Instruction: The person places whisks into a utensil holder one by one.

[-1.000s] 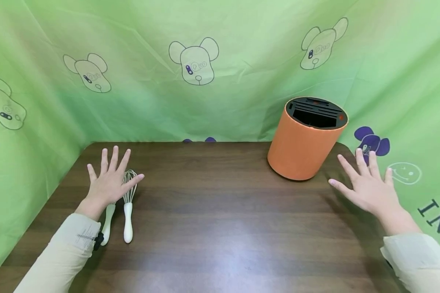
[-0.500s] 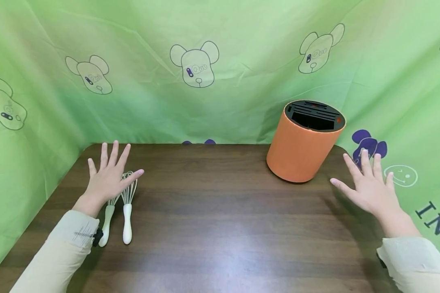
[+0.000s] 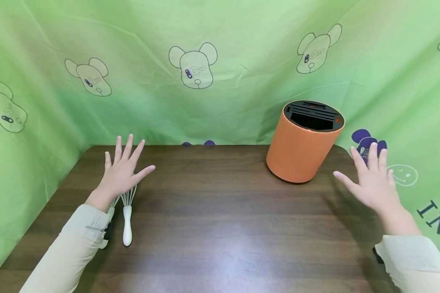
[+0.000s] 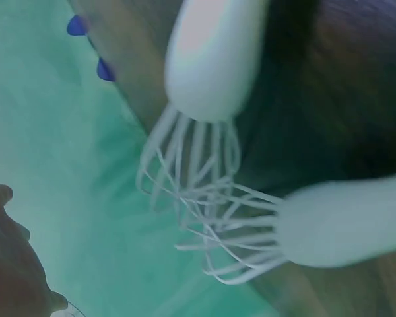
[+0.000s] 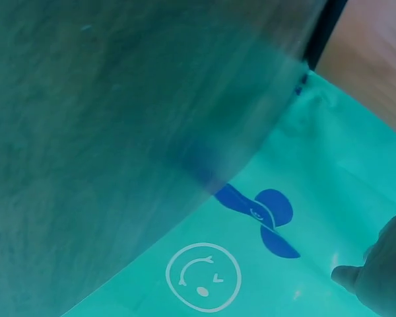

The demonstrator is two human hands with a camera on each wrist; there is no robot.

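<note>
Left hand [image 3: 121, 175] and right hand [image 3: 375, 185] are both spread wide, with the fingers apart and nothing in them. The left one is over the white whisk [image 3: 127, 221] and the green whisk [image 3: 111, 212], which lie side by side on the left part of the brown table [image 3: 220, 211]. It seems to be up above them, not on them. The green one is pale, and the wrist and sleeve [image 3: 64, 248] hide some of it. In the left wrist view, their wires [image 4: 198, 191] cross, but I cannot tell if they touch.

The right hand is near the orange pot [image 3: 302, 150], off to its right and not touching it. The pot stands at the far right of the table, close to the green cloth [image 3: 139, 114]. Its black top [image 3: 311, 112] has thin slots and one big hole.

A whisk is best held by the middle of its handle, with thumb and fingers closing softly. Wires look thin and could bend if squeezed. Lift just one slowly, as it may pull the other along. Near the pot, go gently too, since a bump might tip it.
</note>
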